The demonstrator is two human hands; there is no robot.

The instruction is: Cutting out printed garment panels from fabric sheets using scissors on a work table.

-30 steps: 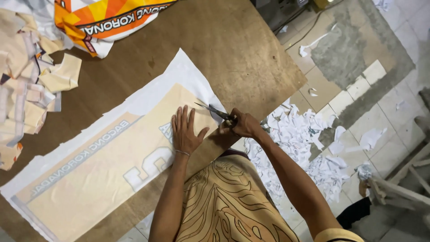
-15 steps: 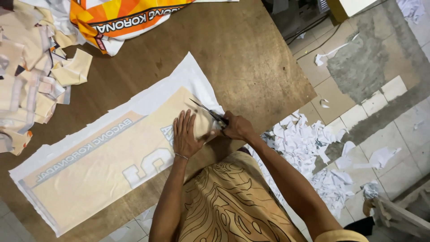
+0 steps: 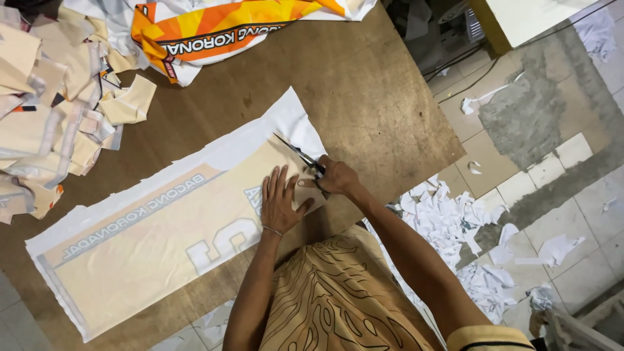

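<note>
Now the right hand [image 3: 337,177] is gripping black scissors [image 3: 300,155], advancing further along the long beige printed fabric panel [image 3: 162,234]; left hand [image 3: 281,203] is pressing flat, open, on the brown bench [image 3: 364,97].

My brown wooden table [image 3: 364,84] carried a long cream printed sheet [image 3: 149,247], piled cream offcuts [image 3: 45,117] and an orange banner [image 3: 221,23].

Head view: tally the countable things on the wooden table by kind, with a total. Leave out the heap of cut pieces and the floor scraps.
Scissors, in the right hand: 1
Long beige printed sheet, pressed flat under the left hand: 1
Orange-and-white printed banner, bunched at the far edge: 1
Total: 3
</note>
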